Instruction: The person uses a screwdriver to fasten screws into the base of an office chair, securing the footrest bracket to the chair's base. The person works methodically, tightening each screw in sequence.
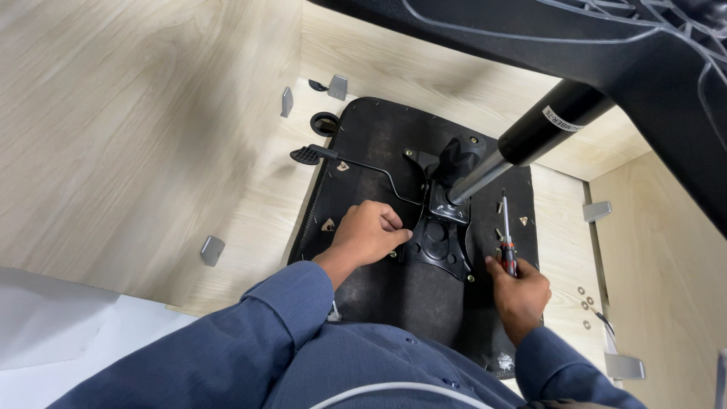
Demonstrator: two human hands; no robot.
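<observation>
Two bare hands were counted. One red-and-black-handled screwdriver, one black upturned chair seat, one black metal mechanism plate, one black-and-silver gas cylinder and one black lever were counted. Six grey metal brackets were seen, and about four small washers.

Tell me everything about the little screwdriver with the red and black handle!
The small screwdriver with a red and black handle has a thin silvery metal shaft pointing away from the person. It lies almost flat on the black upturned chair seat bottom, right of the black metal mounting plate. The right hand grips its handle end.
</observation>
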